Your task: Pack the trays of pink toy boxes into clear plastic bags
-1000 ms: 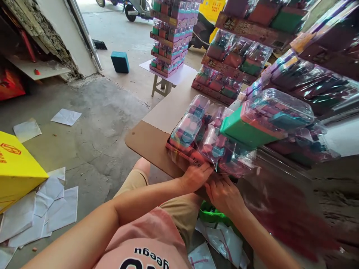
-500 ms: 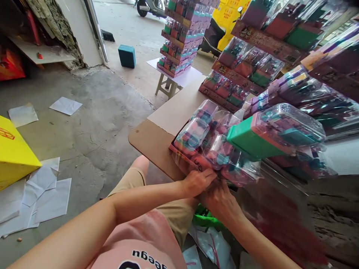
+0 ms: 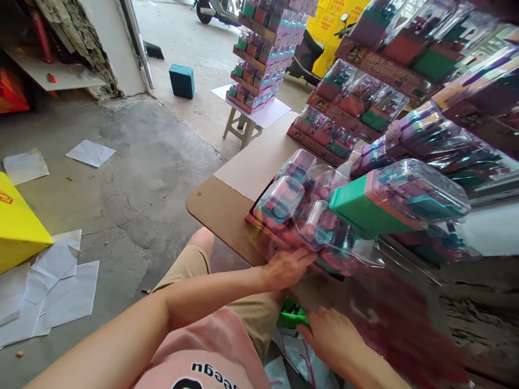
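Note:
A display box (image 3: 279,237) stands at the table's near edge, packed with clear-lidded plastic containers (image 3: 281,197) in pink and teal. My left hand (image 3: 287,267) is closed on the front edge of this box, its fingers pressed together against the front panel. Below the table edge, my right hand (image 3: 334,335) is away from the box, close to a green bag (image 3: 292,313). Its thumb stands apart from the other fingers, which are partly hidden, and I see nothing in it. A green container with a clear lid (image 3: 365,202) lies on its side over the box's right part.
Stacked display boxes (image 3: 324,129) rise at the table's back, with more wrapped packs at right. Another stack (image 3: 263,59) stands on a small white table (image 3: 279,111). White sheets (image 3: 67,294) and a yellow box (image 3: 20,227) lie on the floor at left.
My right hand has left the box's front edge and moved down below the table. My left hand stays at the box front, slightly shifted.

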Demonstrator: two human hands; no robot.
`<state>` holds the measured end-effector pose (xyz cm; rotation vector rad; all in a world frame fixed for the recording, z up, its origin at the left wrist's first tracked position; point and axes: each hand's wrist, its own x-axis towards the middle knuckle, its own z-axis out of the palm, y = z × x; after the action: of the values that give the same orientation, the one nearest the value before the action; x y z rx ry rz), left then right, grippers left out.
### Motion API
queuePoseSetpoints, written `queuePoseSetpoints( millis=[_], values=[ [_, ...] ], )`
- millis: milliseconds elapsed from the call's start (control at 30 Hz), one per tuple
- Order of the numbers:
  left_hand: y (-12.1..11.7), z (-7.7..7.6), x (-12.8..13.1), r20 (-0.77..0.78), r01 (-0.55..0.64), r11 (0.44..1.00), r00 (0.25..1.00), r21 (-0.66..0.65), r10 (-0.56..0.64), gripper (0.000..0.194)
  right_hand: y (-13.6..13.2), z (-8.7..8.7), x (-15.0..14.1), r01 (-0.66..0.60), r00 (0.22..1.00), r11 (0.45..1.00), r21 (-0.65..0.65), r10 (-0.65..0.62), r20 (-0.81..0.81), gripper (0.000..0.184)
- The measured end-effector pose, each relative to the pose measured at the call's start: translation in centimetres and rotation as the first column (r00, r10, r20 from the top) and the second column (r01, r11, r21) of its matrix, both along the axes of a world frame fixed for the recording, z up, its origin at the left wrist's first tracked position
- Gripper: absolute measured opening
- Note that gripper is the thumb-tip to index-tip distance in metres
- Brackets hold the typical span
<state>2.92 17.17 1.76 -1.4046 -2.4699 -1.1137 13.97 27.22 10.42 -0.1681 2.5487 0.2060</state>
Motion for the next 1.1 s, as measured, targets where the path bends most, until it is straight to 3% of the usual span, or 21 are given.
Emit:
queuePoseSetpoints(
  millis=[100, 167, 233, 300, 333, 367, 400, 467, 533, 600, 667, 700, 767, 833, 933, 1000, 1100],
  values=[
    [-1.1, 0.8, 0.9, 0.185, 0.096, 0.991, 0.976, 0.095, -0.113, 0.048, 3.2, 0.2, 2.3, 0.192, 0.981, 0.981, -0.026, -0.192, 0.009, 0.013],
    [-1.9, 1.5, 1.8, 0.407, 0.157, 0.947, 0.874, 0.279, -0.265, 0.057, 5.2, 0.6, 3.1, 0.427, 0.888, 0.896, -0.122, -0.441, -0.132, 0.021],
    [-2.6, 2.2, 2.5, 0.604, 0.177, 0.858, 0.641, 0.483, -0.473, 0.067, 6.4, 1.0, 3.2, 0.598, 0.717, 0.717, -0.358, -0.678, -0.161, 0.039],
    [-3.0, 2.9, 2.9, 0.681, 0.177, 0.768, 0.371, 0.616, -0.631, 0.076, 6.6, 0.8, 2.9, 0.624, 0.557, 0.509, -0.593, -0.822, -0.119, 0.052],
    [-3.1, 3.3, 3.0, 0.692, 0.171, 0.743, 0.278, 0.647, -0.666, 0.078, 6.4, 0.5, 2.6, 0.591, 0.498, 0.447, -0.671, -0.857, -0.132, 0.054],
    [-3.2, 3.5, 3.0, 0.701, 0.162, 0.735, 0.223, 0.659, -0.678, 0.078, 6.0, 0.1, 2.3, 0.542, 0.462, 0.436, -0.719, -0.869, -0.179, 0.053],
    [-3.2, 3.7, 3.0, 0.711, 0.152, 0.739, 0.204, 0.656, -0.673, 0.077, 5.5, -0.3, 2.0, 0.477, 0.457, 0.480, -0.737, -0.851, -0.259, 0.049],
    [-3.2, 3.8, 2.9, 0.728, 0.142, 0.769, 0.253, 0.624, -0.637, 0.069, 4.5, -1.4, 1.3, 0.293, 0.521, 0.680, -0.672, -0.703, -0.484, 0.039],
    [-3.3, 3.6, 2.9, 0.713, 0.174, 0.796, 0.365, 0.579, -0.599, 0.055, 3.5, -2.2, 0.7, 0.066, 0.583, 0.874, -0.482, -0.425, -0.692, 0.035],
    [-3.3, 3.3, 2.8, 0.643, 0.183, 0.836, 0.561, 0.517, -0.521, 0.041, 2.9, -2.7, 0.2, -0.086, 0.560, 0.959, -0.271, -0.179, -0.809, 0.037],
    [-3.3, 2.9, 2.6, 0.494, 0.165, 0.892, 0.783, 0.421, -0.377, 0.036, 2.6, -2.8, -0.1, -0.067, 0.516, 0.984, -0.167, -0.109, -0.850, 0.037],
    [-3.3, 2.8, 2.5, 0.396, 0.153, 0.921, 0.868, 0.358, -0.299, 0.038, 2.6, -2.8, -0.2, 0.003, 0.505, 0.985, -0.173, -0.151, -0.850, 0.038],
    [-3.2, 2.6, 2.1, 0.218, 0.169, 0.965, 0.953, 0.199, -0.212, 0.048, 2.9, -2.5, -0.3, 0.205, 0.552, 0.939, -0.276, -0.344, -0.760, 0.044],
    [-3.1, 2.5, 1.9, 0.115, 0.201, 0.978, 0.972, 0.045, -0.205, 0.057, 3.5, -2.0, 0.1, 0.396, 0.656, 0.825, -0.402, -0.561, -0.505, 0.047],
    [-3.4, 2.1, 2.1, 0.048, 0.266, 0.962, 0.963, -0.066, -0.263, 0.056, 4.7, -1.0, 1.6, 0.521, 0.745, 0.679, -0.517, -0.657, -0.113, 0.049],
    [-4.0, 1.7, 2.7, 0.080, 0.333, 0.942, 0.941, -0.040, -0.329, 0.050, 5.3, -0.3, 2.8, 0.545, 0.694, 0.647, -0.533, -0.705, -0.146, 0.063],
    [-5.7, 1.0, 3.7, 0.299, 0.327, 0.935, 0.887, 0.135, -0.353, 0.048, 5.5, 0.5, 4.0, 0.576, 0.445, 0.641, -0.508, -0.767, -0.462, 0.085]
  ],
)
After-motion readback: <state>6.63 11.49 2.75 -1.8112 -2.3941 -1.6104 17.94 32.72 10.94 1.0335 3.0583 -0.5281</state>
